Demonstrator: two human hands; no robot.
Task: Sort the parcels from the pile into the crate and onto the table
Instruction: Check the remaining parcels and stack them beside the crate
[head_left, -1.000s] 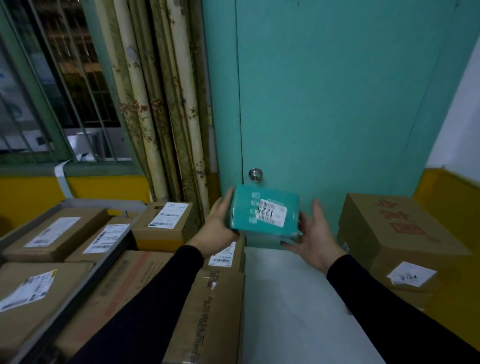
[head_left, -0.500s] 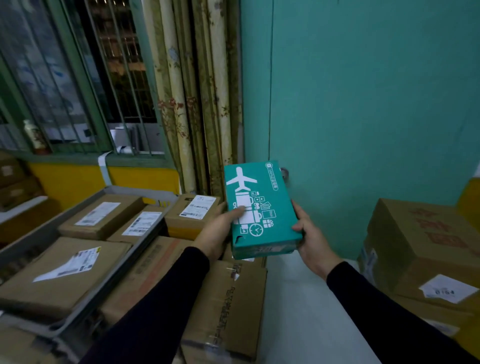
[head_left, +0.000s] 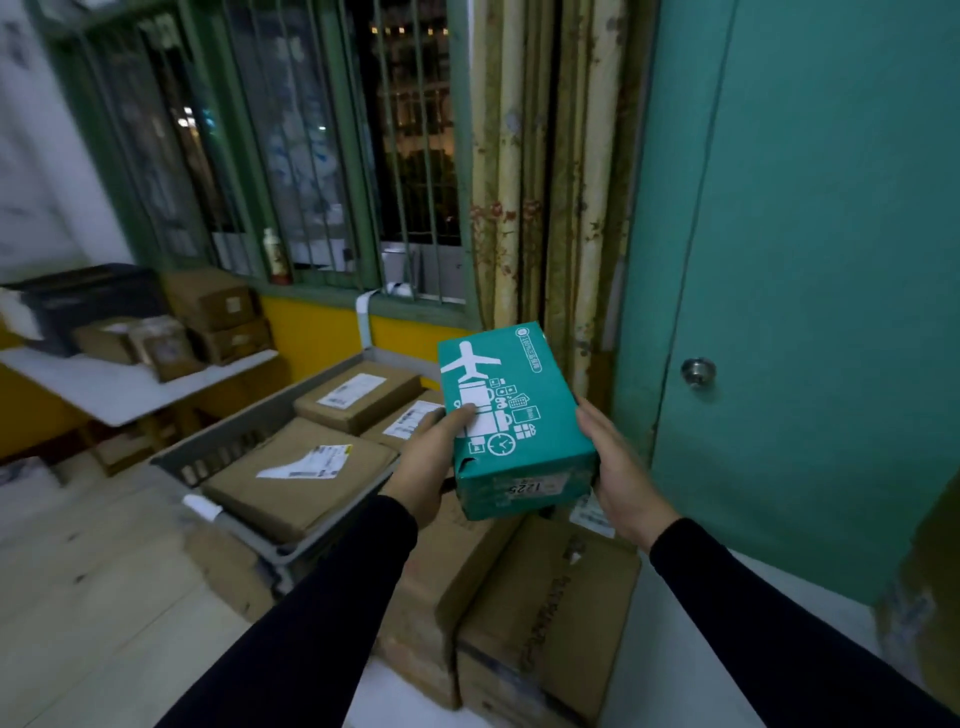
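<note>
Teal door behind, teal parcel (head_left: 511, 421) between left hand (head_left: 428, 460), right hand (head_left: 621, 475)

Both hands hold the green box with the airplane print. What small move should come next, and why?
Probably carry the green box a little leftward, toward the grey crate. The left hand and right hand already grip its two sides, it is lifted off the cardboard pile, and the crate beside it already holds brown parcels.
</note>
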